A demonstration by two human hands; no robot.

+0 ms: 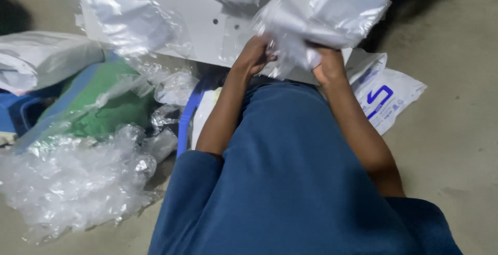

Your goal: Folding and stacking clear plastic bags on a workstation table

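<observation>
Just above the blue-clad lap, I see both hands closed on one clear plastic bag (324,14) with something pale folded inside it. My left hand (253,54) grips the bag's lower left edge, fingers curled into the crinkled film. My right hand (326,63) clutches the lower right part, fingers wrapped shut around a bunched fold. The bag rises from the hands toward the top of the view, tilted to the right, and its film is blurred, so I cannot tell what exactly it holds.

Behind the bag lies a white flat panel (218,22) with a few small holes in it, resting on the floor (456,130). Another clear plastic sheet (129,11) lies over the panel's left part. To the right of my right forearm, a white printed bag (386,97) lies flat on the floor, just beside the arm.

On the left, a heap of crumpled clear plastic (72,182) sits on the floor. Above it a green bundle wrapped in film (104,104) leans against a blue crate (15,112), and a white folded package (46,58) rests on top of that crate.
</observation>
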